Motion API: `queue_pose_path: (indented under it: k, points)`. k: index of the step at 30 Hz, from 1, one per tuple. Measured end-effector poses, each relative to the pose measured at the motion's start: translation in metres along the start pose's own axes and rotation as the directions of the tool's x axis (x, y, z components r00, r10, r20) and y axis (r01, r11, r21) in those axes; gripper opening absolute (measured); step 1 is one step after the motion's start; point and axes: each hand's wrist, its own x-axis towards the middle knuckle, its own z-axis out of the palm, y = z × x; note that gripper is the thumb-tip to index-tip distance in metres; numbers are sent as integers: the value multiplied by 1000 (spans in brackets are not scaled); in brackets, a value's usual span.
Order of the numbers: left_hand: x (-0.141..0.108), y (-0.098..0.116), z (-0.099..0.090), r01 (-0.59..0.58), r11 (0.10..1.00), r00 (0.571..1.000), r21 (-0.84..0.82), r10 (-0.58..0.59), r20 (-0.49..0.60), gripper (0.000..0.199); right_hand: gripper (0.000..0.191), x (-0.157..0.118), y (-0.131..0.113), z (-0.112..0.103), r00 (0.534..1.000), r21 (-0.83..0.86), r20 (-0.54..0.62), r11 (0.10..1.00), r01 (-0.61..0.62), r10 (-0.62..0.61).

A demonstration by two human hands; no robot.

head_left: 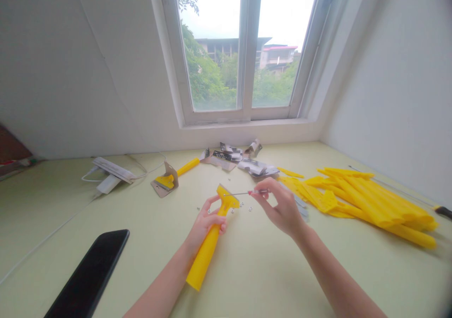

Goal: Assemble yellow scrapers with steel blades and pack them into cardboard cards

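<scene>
My left hand is closed around the neck of a yellow scraper, whose thick handle slants down toward me and whose wide head points away. Between the fingertips of my right hand is a thin screwdriver with a reddish collar. Its shaft runs left, and the tip meets the scraper's head near a small screw. Several small nuts lie scattered on the table just beyond and beside the head. My right palm hides part of the screwdriver's handle.
Yellow handles and head parts are piled at right, with a long thin rod behind them. Packaging lies below the window. An assembled scraper in a cardboard sleeve, a power strip and a black phone are at left.
</scene>
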Motion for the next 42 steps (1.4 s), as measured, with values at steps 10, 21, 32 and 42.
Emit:
queue_pose_path:
  k: [10, 21, 32, 42]
  points:
    - [1, -1, -2, 16, 1000, 1000, -13, -15, 18, 67, 8, 3, -3, 0, 990, 6, -75, 993, 120, -120]
    - [1, 0, -1, 5, 1000, 1000, -7, -5, 8, 70, 12, -1, -1, 4, 989, -8, -73, 992, 125, -125]
    - [1, 0, -2, 14, 1000, 1000, -2, -14, 2, 66, 16, -1, -2, 2, 987, 16, -31, 987, 158, -158]
    - [2, -1, -2, 5, 1000, 1000, 18, -5, 0, 67, 8, -6, -1, 7, 1000, -84, 4, 996, 2, -2]
